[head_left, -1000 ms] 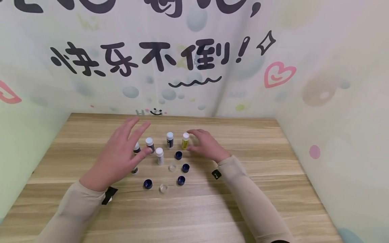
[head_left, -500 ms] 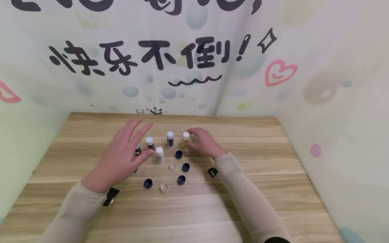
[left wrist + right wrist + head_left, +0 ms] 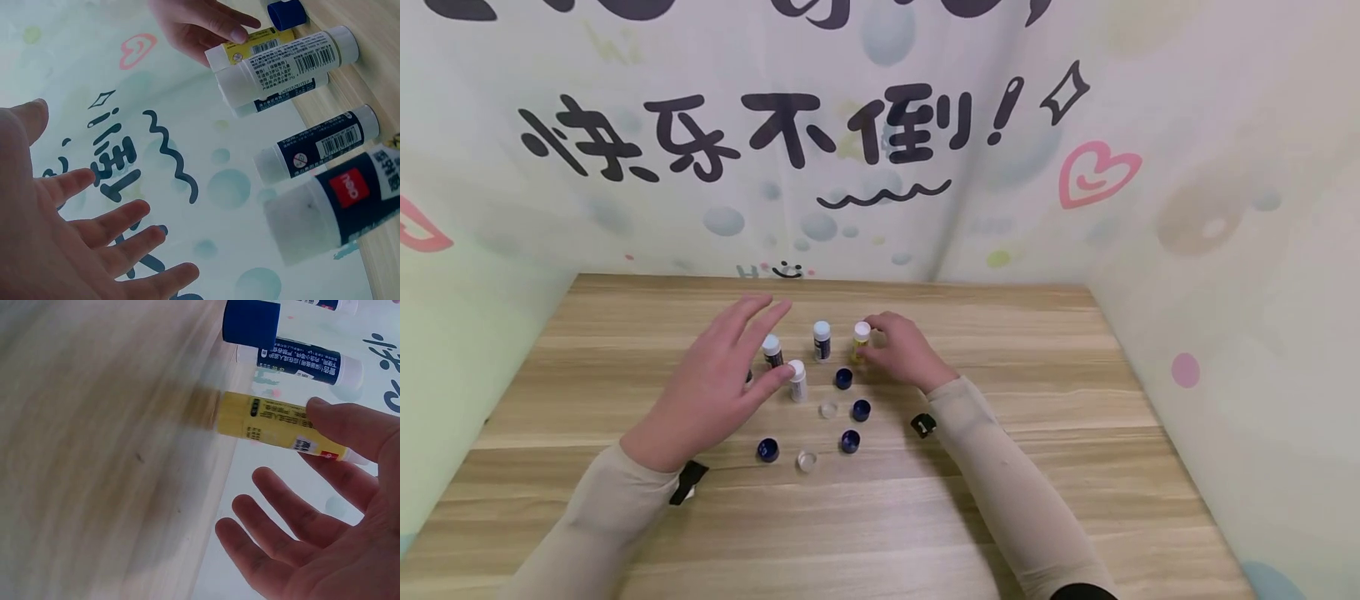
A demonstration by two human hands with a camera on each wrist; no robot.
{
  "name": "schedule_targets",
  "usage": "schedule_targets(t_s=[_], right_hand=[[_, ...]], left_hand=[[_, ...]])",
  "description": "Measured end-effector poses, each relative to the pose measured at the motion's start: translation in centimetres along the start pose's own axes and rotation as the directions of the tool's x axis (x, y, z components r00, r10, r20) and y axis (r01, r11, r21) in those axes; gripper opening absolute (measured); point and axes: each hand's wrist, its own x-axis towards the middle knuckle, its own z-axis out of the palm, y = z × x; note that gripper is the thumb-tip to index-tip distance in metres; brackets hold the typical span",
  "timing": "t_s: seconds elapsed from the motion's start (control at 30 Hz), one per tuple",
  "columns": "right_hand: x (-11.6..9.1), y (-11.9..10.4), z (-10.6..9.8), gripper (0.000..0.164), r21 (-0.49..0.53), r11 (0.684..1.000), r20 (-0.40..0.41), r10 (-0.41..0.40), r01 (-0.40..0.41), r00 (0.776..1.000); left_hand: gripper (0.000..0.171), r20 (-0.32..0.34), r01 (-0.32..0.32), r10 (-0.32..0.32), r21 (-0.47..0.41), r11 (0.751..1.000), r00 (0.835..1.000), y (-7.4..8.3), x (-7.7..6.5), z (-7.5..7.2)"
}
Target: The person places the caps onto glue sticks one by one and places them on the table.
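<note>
My right hand pinches a yellow glue stick between thumb and index finger near its white end, the other fingers spread loosely below. That stick stands upright at the right end of the group. My left hand hovers over the left side with fingers extended and apart, holding nothing. Around it stand a dark-blue glue stick and a white-labelled glue stick, whose top its thumb overlaps in the head view. Another dark-blue glue stick stands farther back. The left hand hides part of the leftmost sticks.
Several dark-blue caps, such as the blue cap, and two clear caps, one being the clear cap, lie on the wooden table in front of the sticks. A printed wall sheet rises behind the table's back edge.
My right thumb and index finger have come together onto the yellow glue stick. The left hand has drifted slightly right, still spread, now covering more of the leftmost sticks in the head view.
</note>
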Motion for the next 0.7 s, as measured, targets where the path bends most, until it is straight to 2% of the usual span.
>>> schedule_targets(t_s=[0.17,0.43,0.7], right_hand=[[-0.3,-0.2,-0.2,0.033,0.022,0.999,-0.035,-0.025,0.026,0.999],[-1.1,-1.1,-0.6,0.017,0.052,0.999,-0.05,-0.011,0.014,0.999],[-2.1,-1.9,-0.7,0.016,0.063,0.997,-0.083,-0.047,0.052,0.995]], left_hand=[[0.072,0.002,0.0,0.0,0.002,1.0,1.0,0.2,0.1,0.4],[0.072,0.005,0.019,-0.019,-0.016,1.0,1.0,0.4,0.0,0.7],[0.065,-0.063,-0.037,0.036,-0.019,0.999,0.997,0.5,-0.2,1.1]])
